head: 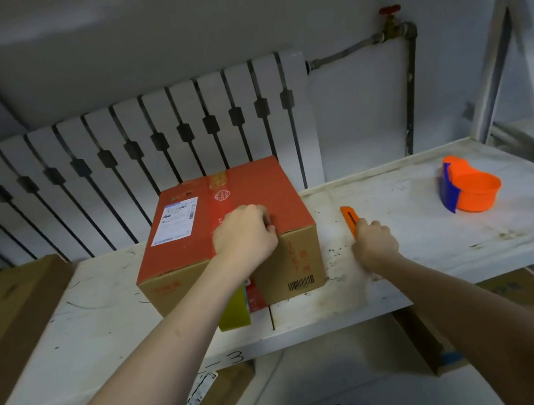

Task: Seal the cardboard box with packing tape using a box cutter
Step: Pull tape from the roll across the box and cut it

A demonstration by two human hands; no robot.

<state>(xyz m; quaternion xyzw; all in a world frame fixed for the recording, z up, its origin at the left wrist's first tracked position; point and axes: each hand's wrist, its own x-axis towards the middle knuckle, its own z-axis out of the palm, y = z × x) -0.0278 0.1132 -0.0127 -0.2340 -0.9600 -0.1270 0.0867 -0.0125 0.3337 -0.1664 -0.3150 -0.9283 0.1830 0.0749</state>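
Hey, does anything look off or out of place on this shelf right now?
Yes: the cardboard box sits skewed to the shelf edge, and a yellow-green packet pokes out beneath its near corner, overhanging the shelf.

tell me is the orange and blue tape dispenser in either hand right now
No, the orange and blue tape dispenser sits alone on the white shelf, beyond the right hand gripping the orange box cutter.

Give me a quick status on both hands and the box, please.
Left hand pressing on box top, near edge. Right hand closed on orange cutter, on shelf. Tape dispenser far right, untouched. Nothing in the way.
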